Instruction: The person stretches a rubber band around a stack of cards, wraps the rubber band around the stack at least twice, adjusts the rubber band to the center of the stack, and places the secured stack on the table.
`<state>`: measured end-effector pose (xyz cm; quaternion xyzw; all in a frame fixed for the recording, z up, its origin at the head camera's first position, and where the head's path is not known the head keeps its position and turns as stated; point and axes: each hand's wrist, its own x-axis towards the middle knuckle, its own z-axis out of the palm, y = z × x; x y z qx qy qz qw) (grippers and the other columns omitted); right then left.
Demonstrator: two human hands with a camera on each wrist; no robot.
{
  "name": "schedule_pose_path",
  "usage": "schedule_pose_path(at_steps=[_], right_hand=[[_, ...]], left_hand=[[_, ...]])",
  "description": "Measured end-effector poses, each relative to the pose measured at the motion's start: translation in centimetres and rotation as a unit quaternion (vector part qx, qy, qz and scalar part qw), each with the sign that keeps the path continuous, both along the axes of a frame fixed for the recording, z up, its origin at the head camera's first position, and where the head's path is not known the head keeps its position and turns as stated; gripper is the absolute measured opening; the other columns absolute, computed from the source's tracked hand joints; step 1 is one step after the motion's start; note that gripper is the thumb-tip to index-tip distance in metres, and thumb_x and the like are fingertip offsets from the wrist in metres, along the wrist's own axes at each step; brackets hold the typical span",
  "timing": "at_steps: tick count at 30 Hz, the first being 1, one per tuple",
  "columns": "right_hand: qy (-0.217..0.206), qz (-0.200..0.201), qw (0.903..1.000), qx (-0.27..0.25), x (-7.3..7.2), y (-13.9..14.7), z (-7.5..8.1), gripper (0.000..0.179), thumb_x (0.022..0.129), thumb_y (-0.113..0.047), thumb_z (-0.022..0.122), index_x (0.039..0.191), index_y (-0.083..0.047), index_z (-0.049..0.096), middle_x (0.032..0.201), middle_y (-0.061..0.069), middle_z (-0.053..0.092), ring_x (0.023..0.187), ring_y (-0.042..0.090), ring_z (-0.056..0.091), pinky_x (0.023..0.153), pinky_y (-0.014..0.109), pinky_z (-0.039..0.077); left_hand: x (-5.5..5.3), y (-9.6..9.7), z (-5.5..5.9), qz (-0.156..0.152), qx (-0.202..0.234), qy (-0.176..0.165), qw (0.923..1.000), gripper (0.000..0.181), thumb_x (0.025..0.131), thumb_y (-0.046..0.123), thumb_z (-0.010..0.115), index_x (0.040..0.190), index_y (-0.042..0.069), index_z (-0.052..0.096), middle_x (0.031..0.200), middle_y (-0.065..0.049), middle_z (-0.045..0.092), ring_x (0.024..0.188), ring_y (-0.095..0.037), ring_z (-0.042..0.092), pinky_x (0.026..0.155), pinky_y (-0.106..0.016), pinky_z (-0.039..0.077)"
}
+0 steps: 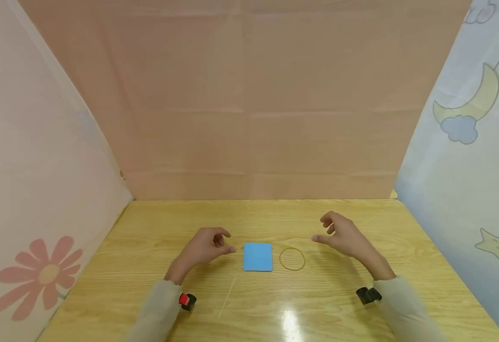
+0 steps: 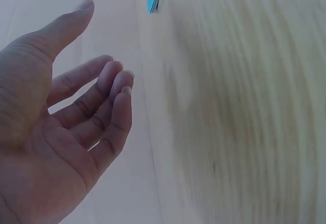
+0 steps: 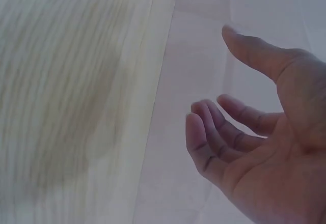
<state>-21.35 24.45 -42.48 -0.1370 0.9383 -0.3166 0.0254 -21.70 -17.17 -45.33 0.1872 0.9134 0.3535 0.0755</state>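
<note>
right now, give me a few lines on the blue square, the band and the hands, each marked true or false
1. In the head view, the square lies left of the band. True.
2. The band circles the square. False: they lie apart, side by side.
3. The left hand is nearer the square than the band. True.
4. The right hand grips the band. False: it holds nothing.
5. The square lies on the table. True.
</note>
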Motion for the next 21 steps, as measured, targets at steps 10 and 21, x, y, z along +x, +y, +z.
schedule_pose_path(at_steps=[10,21], right_hand=[[-0.032,0.029,0.9989,-0.019,0.5,-1.5,-1.0,0.047,0.095,-0.032,0.080,0.123,0.002,0.067,0.109,0.011,0.072,0.095,0.019,0.067,0.077,0.032,0.058],[-0.058,0.061,0.9954,-0.047,0.4,-2.7,-2.4,0.036,0.093,-0.024,0.082,0.113,0.003,0.070,0.097,0.004,0.071,0.085,0.013,0.063,0.073,0.023,0.056]], left_hand=[[0.3,1.7,-0.9,-0.032,0.003,0.002,0.9995,0.028,0.094,0.042,0.080,0.101,0.016,0.075,0.090,0.006,0.068,0.079,-0.011,0.059,0.069,-0.023,0.053],[0.8,3.2,-1.0,-0.035,-0.011,0.014,0.9992,0.042,0.093,0.044,0.081,0.115,0.009,0.075,0.099,0.003,0.069,0.086,-0.011,0.059,0.073,-0.025,0.053]])
